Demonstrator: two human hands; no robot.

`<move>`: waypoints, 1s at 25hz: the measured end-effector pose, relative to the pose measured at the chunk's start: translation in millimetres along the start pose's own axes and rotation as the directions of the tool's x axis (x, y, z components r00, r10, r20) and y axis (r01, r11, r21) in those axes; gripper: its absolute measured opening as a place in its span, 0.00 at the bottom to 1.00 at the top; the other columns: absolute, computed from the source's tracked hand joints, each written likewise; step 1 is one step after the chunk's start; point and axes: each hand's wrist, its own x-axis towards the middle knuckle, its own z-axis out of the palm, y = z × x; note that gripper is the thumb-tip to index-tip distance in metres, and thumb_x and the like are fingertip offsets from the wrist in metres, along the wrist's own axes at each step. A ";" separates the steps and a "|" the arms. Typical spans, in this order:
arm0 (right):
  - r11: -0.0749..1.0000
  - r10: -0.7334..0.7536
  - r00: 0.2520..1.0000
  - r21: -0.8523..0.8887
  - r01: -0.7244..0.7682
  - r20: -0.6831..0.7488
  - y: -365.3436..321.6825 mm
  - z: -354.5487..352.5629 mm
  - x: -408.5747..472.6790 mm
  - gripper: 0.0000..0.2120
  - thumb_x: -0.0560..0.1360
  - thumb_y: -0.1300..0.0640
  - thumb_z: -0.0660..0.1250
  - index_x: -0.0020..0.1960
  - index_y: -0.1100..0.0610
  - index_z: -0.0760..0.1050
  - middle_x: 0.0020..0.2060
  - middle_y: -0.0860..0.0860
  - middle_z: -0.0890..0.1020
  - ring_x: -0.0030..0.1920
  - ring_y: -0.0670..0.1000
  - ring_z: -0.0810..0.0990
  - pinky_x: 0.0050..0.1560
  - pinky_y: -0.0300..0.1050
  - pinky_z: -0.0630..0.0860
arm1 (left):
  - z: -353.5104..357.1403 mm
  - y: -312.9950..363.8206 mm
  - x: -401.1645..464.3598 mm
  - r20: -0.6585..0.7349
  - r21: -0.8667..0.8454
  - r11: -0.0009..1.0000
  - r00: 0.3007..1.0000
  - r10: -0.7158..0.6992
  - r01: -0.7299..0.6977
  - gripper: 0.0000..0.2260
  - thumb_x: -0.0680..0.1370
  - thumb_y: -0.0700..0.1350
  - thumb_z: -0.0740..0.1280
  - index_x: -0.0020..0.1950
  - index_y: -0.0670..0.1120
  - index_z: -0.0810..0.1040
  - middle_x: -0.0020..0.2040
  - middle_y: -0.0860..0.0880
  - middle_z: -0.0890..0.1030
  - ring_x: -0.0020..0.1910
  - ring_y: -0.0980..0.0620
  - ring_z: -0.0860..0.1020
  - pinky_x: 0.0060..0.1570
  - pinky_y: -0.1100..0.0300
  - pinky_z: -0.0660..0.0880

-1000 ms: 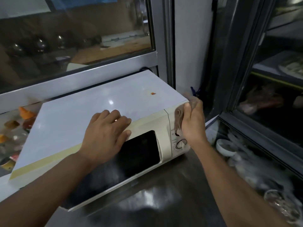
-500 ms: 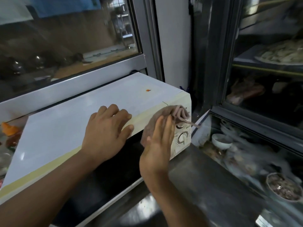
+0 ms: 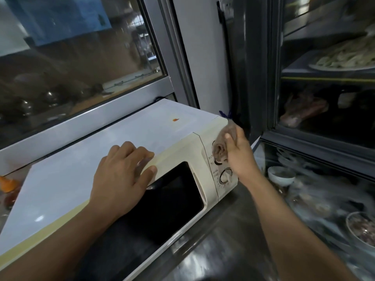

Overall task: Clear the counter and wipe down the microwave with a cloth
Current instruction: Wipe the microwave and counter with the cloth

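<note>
A cream microwave with a dark door window stands on the steel counter. My left hand lies flat on its top front edge, fingers spread, thumb over the door's upper rim. My right hand grips a bunched grey-brown cloth and presses it against the control panel at the upper dial. The lower dial shows below the cloth.
A glass window with a metal sill runs behind the microwave. To the right stands a glass-door fridge holding plates of food. A small white bowl and other bowls sit low on the right. Orange items lie at far left.
My right hand carried the cloth from the top of the door frame rightwards to the control panel's upper dial. My left hand stayed on the microwave top.
</note>
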 end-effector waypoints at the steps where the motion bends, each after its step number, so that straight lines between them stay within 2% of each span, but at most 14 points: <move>1: 0.998 0.052 0.998 0.042 -0.054 0.043 6.1 -6.2 -1.2 0.13 0.82 0.55 0.53 0.64 0.52 0.68 0.55 0.52 0.77 0.51 0.47 0.76 0.49 0.33 0.72 | 0.0 0.5 -0.2 -0.007 0.001 1.000 1.000 -0.002 0.002 0.22 0.72 0.59 0.54 0.54 0.50 0.79 0.43 0.53 0.73 0.43 0.49 0.71 0.40 0.57 0.68; 3: 0.990 0.104 0.992 0.086 -0.110 0.070 12.9 -13.4 0.3 0.08 0.81 0.55 0.55 0.57 0.52 0.71 0.48 0.51 0.79 0.47 0.48 0.77 0.39 0.27 0.72 | 0.0 1.3 -0.4 -0.010 0.014 1.000 1.000 -0.007 0.007 0.22 0.72 0.59 0.54 0.54 0.49 0.79 0.44 0.53 0.73 0.44 0.49 0.71 0.39 0.57 0.67; 5: 0.998 0.058 0.998 0.001 -0.058 -0.006 8.9 -13.7 5.2 0.06 0.80 0.56 0.59 0.56 0.54 0.68 0.52 0.53 0.76 0.52 0.50 0.76 0.47 0.33 0.74 | -0.1 2.2 -0.4 -0.010 0.024 1.000 1.000 -0.006 0.006 0.22 0.72 0.59 0.54 0.54 0.49 0.79 0.44 0.53 0.73 0.44 0.48 0.71 0.39 0.58 0.66; 7: 0.995 -0.045 0.995 -0.096 0.036 -0.089 2.0 -4.1 0.3 0.09 0.78 0.57 0.61 0.55 0.54 0.62 0.58 0.52 0.69 0.56 0.50 0.73 0.53 0.40 0.71 | 0.4 2.8 0.0 -0.017 0.029 1.000 1.000 -0.003 0.004 0.22 0.72 0.59 0.54 0.53 0.49 0.79 0.43 0.53 0.73 0.44 0.48 0.71 0.38 0.58 0.66; 10: 0.972 -0.169 0.981 -0.183 0.149 -0.097 4.7 8.7 -12.9 0.16 0.77 0.58 0.64 0.55 0.52 0.55 0.59 0.51 0.62 0.58 0.47 0.68 0.57 0.36 0.67 | 0.7 2.8 0.4 -0.018 0.047 0.999 1.000 0.000 0.001 0.22 0.73 0.59 0.54 0.54 0.49 0.79 0.44 0.52 0.73 0.44 0.48 0.72 0.38 0.58 0.66; 11: 0.976 -0.156 0.986 -0.166 0.143 -0.063 8.0 5.7 -10.8 0.17 0.77 0.57 0.64 0.56 0.51 0.55 0.59 0.51 0.62 0.57 0.46 0.68 0.56 0.33 0.68 | 1.1 2.9 0.4 -0.015 0.050 0.999 1.000 -0.003 0.004 0.22 0.73 0.59 0.54 0.54 0.49 0.79 0.44 0.52 0.73 0.44 0.48 0.72 0.37 0.58 0.66; 13: 0.995 -0.054 0.998 -0.084 0.056 0.016 12.9 -10.2 4.3 0.14 0.78 0.54 0.62 0.54 0.50 0.57 0.56 0.51 0.69 0.51 0.45 0.73 0.47 0.29 0.71 | 1.0 2.6 0.2 -0.012 0.047 0.999 1.000 -0.011 0.011 0.22 0.73 0.60 0.53 0.54 0.50 0.79 0.44 0.52 0.73 0.46 0.49 0.72 0.36 0.58 0.66; 15: 0.999 0.041 0.998 -0.031 -0.039 0.056 22.3 -27.0 20.0 0.09 0.78 0.52 0.62 0.51 0.50 0.61 0.50 0.50 0.75 0.47 0.45 0.76 0.39 0.34 0.72 | 1.0 2.5 -0.6 -0.013 0.048 0.999 1.000 -0.014 0.015 0.22 0.73 0.60 0.53 0.55 0.50 0.79 0.45 0.52 0.73 0.46 0.49 0.71 0.36 0.58 0.67; 17: 0.991 0.098 0.993 0.081 -0.103 0.064 40.1 -30.7 23.0 0.07 0.78 0.52 0.62 0.51 0.51 0.63 0.47 0.50 0.76 0.44 0.43 0.77 0.36 0.34 0.73 | 0.7 2.7 -1.1 -0.018 0.052 0.999 1.000 -0.014 0.015 0.23 0.73 0.60 0.53 0.55 0.50 0.79 0.45 0.52 0.73 0.47 0.49 0.71 0.36 0.57 0.67; 20: 0.952 0.196 0.981 0.238 -0.194 0.016 59.6 -23.5 11.1 0.07 0.79 0.58 0.61 0.50 0.53 0.63 0.41 0.50 0.75 0.37 0.43 0.76 0.31 0.32 0.73 | 0.0 4.2 -0.7 -0.019 0.045 0.999 1.000 -0.017 0.018 0.23 0.73 0.60 0.53 0.55 0.49 0.79 0.45 0.52 0.73 0.47 0.49 0.71 0.37 0.57 0.67; 22: 0.953 0.186 0.982 0.251 -0.170 -0.043 58.7 -22.4 10.5 0.08 0.78 0.60 0.62 0.45 0.52 0.64 0.39 0.50 0.74 0.35 0.44 0.75 0.29 0.33 0.73 | -0.7 5.4 -0.4 -0.021 0.038 0.999 0.999 -0.029 0.030 0.23 0.72 0.60 0.53 0.55 0.49 0.79 0.46 0.52 0.73 0.48 0.49 0.71 0.38 0.57 0.67; 25: 0.974 0.020 0.996 0.226 -0.001 -0.083 37.5 -22.5 21.3 0.10 0.75 0.55 0.67 0.42 0.47 0.65 0.41 0.49 0.77 0.37 0.45 0.81 0.30 0.32 0.77 | -0.2 5.5 -1.2 -0.012 0.048 0.999 1.000 -0.020 0.021 0.23 0.73 0.60 0.53 0.56 0.50 0.78 0.46 0.52 0.73 0.48 0.49 0.71 0.38 0.56 0.68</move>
